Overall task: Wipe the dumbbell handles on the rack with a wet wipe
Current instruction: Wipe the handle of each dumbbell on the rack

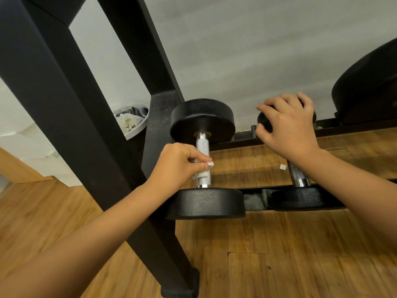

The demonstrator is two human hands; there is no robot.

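Two black dumbbells lie across the rails of a black rack (245, 140). The left dumbbell (204, 119) has a knurled silver handle (203, 147). My left hand (178, 163) curls round the lower part of that handle and presses a white wet wipe (204, 173) against it. The right dumbbell (298, 197) is smaller, with its handle (297, 174) partly hidden under my wrist. My right hand (289, 127) grips its far head from above with curled fingers.
A thick black rack post (71, 117) slants down to a foot at the floor. A large black weight (369, 87) sits at the far right. A white bin (133, 121) with rubbish stands behind the post. A small white scrap (282, 167) lies on the wooden floor.
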